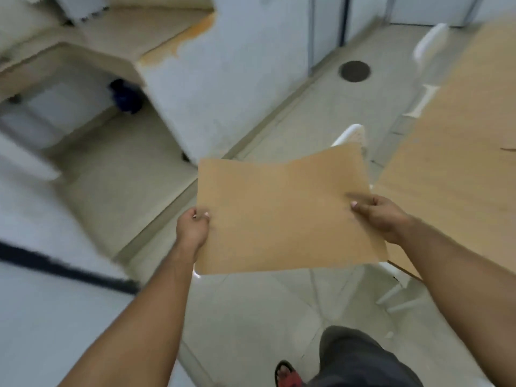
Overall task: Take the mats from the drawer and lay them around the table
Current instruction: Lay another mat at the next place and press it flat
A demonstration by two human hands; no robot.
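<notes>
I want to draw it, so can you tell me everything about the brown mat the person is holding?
The mat is a flat, plain tan-brown rectangle with no pattern, thin like card or cork; its far edge looks slightly wavy. It is held in the air, roughly level, over the pale floor and a white chair, just left of the wooden table. The left hand pinches its left edge and the right hand grips its right edge. Whether it is one mat or several stacked cannot be told.

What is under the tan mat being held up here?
Under the mat, held by the left hand and right hand, a white chair pokes out above and below it. Its seat is covered. The table lies to the right.
</notes>
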